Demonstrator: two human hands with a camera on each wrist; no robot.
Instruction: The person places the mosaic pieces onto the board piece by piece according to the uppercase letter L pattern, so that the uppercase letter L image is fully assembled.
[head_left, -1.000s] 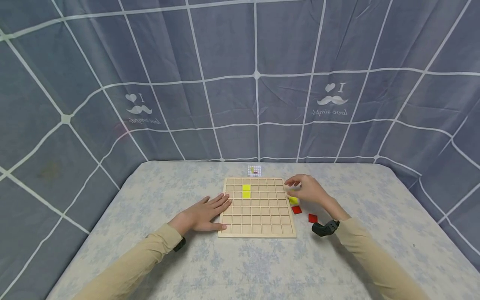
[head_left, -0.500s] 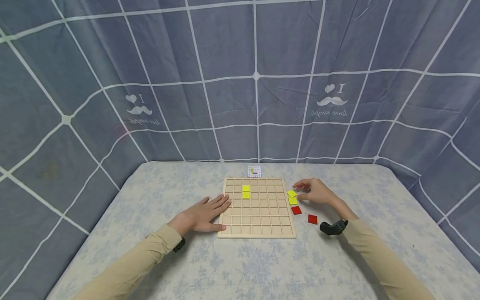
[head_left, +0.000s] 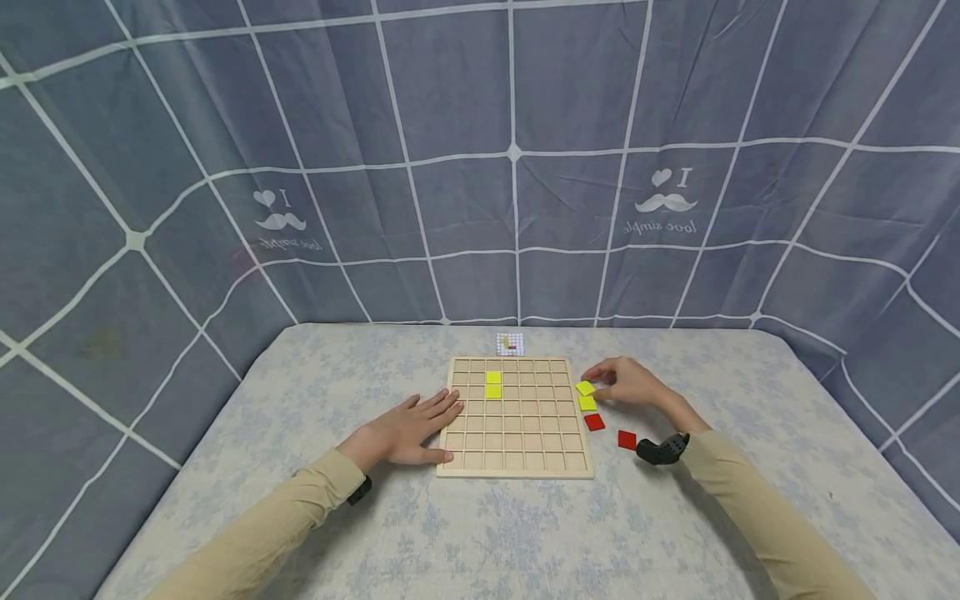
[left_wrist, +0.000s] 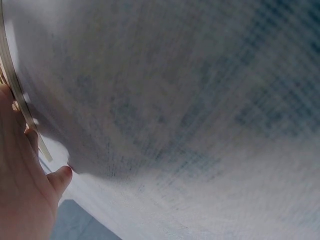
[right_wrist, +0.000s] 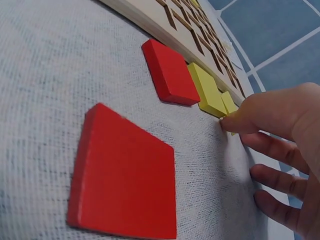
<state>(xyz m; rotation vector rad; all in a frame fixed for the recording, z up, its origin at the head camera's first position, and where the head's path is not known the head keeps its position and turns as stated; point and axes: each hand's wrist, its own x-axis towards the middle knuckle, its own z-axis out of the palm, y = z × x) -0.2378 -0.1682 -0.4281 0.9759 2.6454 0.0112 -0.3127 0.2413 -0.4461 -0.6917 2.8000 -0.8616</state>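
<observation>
A wooden grid board [head_left: 540,433] lies on the table, with two yellow tiles [head_left: 493,385] in adjoining cells near its top. My left hand [head_left: 408,429] rests flat with spread fingers on the board's left edge; in the left wrist view the hand [left_wrist: 25,185] is only partly seen. At the board's right side my right hand [head_left: 630,383] pinches the farther yellow tile [head_left: 585,388] between thumb and fingers. A second yellow tile [head_left: 587,403] lies just nearer. In the right wrist view the thumb [right_wrist: 250,117] partly hides the farther tile.
A red tile [head_left: 594,422] lies beside the board, and another red tile [head_left: 627,439] sits farther right. Behind the board is a small printed grid card [head_left: 511,344]. A patterned cloth covers the table [head_left: 480,542], and a blue curtain [head_left: 465,208] hangs around it.
My right hand has first drawn back right from the board's edge, uncovering the farther yellow tile, then closed in on that tile. My left hand has stayed in place.
</observation>
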